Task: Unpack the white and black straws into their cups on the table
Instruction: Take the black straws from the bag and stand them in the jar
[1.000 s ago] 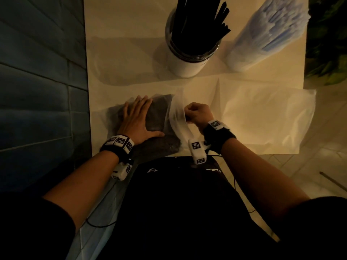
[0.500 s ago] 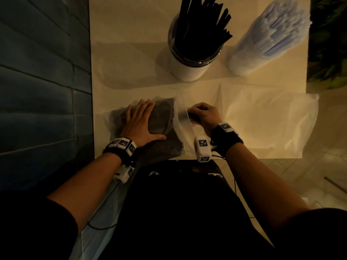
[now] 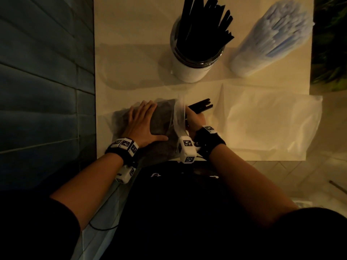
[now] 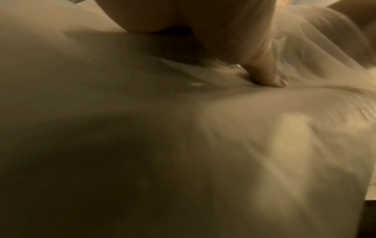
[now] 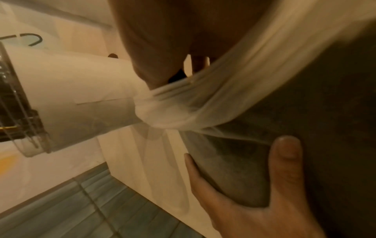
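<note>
Black straws protruded from the open right end of a translucent bag that lay on the near left part of the pale surface. The left hand lay flat on the bag with fingers straight and spread, thumb pointing right, pressing the dark bundle down; the left wrist view showed the thumb sunk into the soft plastic. The right hand sat just beside the bag's mouth, fingers curled round the few straws that stuck out, with the loose rim of plastic bunched against it. The right wrist view also showed the left hand cupping the bag's dark side.

Farther back stood a white cup with a clear rim, holding upright black straws. To its right stood a second cup, hidden under a dense bundle of white straws leaning away to the right. A flat, empty-looking plastic bag lay on the near right part of the surface, overhanging its right edge. Blue tiles covered the area left of the surface.
</note>
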Available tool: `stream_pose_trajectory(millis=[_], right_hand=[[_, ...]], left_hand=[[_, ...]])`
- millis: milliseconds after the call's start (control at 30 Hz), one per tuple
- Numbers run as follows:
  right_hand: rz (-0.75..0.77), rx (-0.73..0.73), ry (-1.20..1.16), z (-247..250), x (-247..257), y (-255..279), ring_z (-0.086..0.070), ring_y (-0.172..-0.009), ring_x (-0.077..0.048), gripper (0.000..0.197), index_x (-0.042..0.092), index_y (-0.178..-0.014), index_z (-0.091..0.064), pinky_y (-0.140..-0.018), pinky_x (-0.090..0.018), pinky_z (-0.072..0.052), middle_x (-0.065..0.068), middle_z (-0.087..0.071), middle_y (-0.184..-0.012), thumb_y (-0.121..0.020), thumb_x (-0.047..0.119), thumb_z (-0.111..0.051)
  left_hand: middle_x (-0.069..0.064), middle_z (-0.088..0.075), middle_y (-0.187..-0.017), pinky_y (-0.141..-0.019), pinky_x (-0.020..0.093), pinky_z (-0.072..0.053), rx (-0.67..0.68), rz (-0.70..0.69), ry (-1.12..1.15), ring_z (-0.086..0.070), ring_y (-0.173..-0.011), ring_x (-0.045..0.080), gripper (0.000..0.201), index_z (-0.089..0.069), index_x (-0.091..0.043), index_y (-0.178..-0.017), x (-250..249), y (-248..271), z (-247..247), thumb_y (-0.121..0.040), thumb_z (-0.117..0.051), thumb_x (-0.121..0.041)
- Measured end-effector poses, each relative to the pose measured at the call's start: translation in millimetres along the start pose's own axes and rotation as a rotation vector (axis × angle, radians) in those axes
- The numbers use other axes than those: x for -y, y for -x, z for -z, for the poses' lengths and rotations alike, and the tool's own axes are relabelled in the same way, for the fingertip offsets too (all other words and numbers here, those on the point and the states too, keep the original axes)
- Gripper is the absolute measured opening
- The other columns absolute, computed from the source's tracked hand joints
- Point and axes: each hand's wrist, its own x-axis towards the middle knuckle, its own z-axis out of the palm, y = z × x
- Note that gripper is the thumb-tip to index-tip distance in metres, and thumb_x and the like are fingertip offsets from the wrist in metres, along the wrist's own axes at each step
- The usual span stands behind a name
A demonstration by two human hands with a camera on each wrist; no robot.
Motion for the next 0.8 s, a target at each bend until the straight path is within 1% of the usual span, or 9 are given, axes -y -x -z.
stream_pose_trajectory(millis=[100,167,267,333,433,533,600,700,800], right_hand=[[0.018,-0.049,0.009,7,9,2,-0.063,-0.071,-0.023,0.023,0.005,-0.094,-0.063,-0.057,-0.027,-0.052,-0.009,-0.066,-0.085,-0.086,0.025,-0.07],[0.056,-0.067,-0.003,14,12,4,-0.057,-0.059,-0.018,0.017,0.008,-0.085,-0.062,-0.049,-0.024,-0.047,-0.007,-0.063,-0.076,-0.086,0.023,-0.07],[0.191,-0.102,-0.069,28,15,8,-0.047,-0.046,-0.016,0.019,0.012,-0.076,-0.059,-0.046,-0.025,-0.035,-0.007,-0.056,-0.065,-0.088,0.023,-0.068],[0.312,-0.111,-0.066,38,19,15,-0.044,-0.042,-0.017,0.021,0.013,-0.072,-0.057,-0.044,-0.024,-0.033,-0.006,-0.055,-0.058,-0.089,0.022,-0.066],[0.506,-0.113,0.021,52,30,27,-0.046,-0.044,-0.019,0.019,0.014,-0.074,-0.058,-0.042,-0.025,-0.035,-0.008,-0.056,-0.06,-0.09,0.023,-0.064],[0.698,-0.143,0.206,64,46,40,-0.056,-0.055,-0.022,0.018,0.023,-0.071,-0.062,-0.054,-0.031,-0.044,-0.006,-0.062,-0.065,-0.085,0.034,-0.065],[0.78,-0.147,0.285,70,58,49,-0.059,-0.057,-0.021,0.019,0.025,-0.069,-0.061,-0.058,-0.032,-0.047,-0.003,-0.062,-0.064,-0.087,0.032,-0.064],[0.933,-0.158,0.37,77,76,70,-0.061,-0.06,-0.016,0.018,0.021,-0.074,-0.061,-0.06,-0.031,-0.05,0.001,-0.062,-0.065,-0.092,0.024,-0.063],[1.096,-0.173,0.388,86,96,95,-0.06,-0.06,-0.017,0.019,0.017,-0.078,-0.062,-0.06,-0.034,-0.049,0.002,-0.061,-0.065,-0.093,0.028,-0.061]], left_hand=[[-0.003,-0.006,-0.164,-0.12,0.051,0.006,-0.008,-0.005,0.013,0.002,-0.151,0.017,0.129,-0.005,-0.027,-0.155,1,0,-1,-0.057,-0.058,-0.089],[-0.003,-0.006,-0.164,-0.12,0.052,0.005,-0.012,-0.008,0.022,0.002,-0.151,0.017,0.128,-0.006,-0.027,-0.155,1,1,-1,-0.057,-0.06,-0.088],[-0.004,-0.005,-0.164,-0.12,0.054,0.003,-0.014,-0.007,0.019,0.002,-0.151,0.017,0.127,-0.005,-0.027,-0.155,1,2,-1,-0.057,-0.059,-0.089],[-0.004,-0.005,-0.164,-0.12,0.054,0.003,-0.012,-0.004,0.024,0.002,-0.151,0.017,0.128,-0.005,-0.027,-0.155,1,2,-1,-0.057,-0.059,-0.088],[-0.004,-0.003,-0.164,-0.12,0.055,0.005,-0.009,-0.011,0.039,0.004,-0.151,0.017,0.127,-0.005,-0.027,-0.156,0,3,2,-0.059,-0.06,-0.087],[-0.004,-0.004,-0.164,-0.119,0.056,0.007,-0.018,-0.02,0.038,0.004,-0.151,0.017,0.126,-0.004,-0.027,-0.155,0,4,3,-0.059,-0.055,-0.09],[-0.004,-0.005,-0.164,-0.118,0.057,0.009,-0.02,-0.02,0.029,0.004,-0.151,0.018,0.126,-0.005,-0.027,-0.155,0,4,3,-0.058,-0.051,-0.092],[-0.004,-0.003,-0.164,-0.118,0.057,0.009,-0.005,-0.003,0.029,0.005,-0.151,0.017,0.126,-0.004,-0.028,-0.155,-2,5,4,-0.057,-0.048,-0.094],[-0.003,0.003,-0.164,-0.119,0.059,0.005,-0.002,0.008,0.041,0.009,-0.151,0.017,0.129,-0.001,-0.028,-0.155,-7,5,11,-0.055,-0.045,-0.096]])
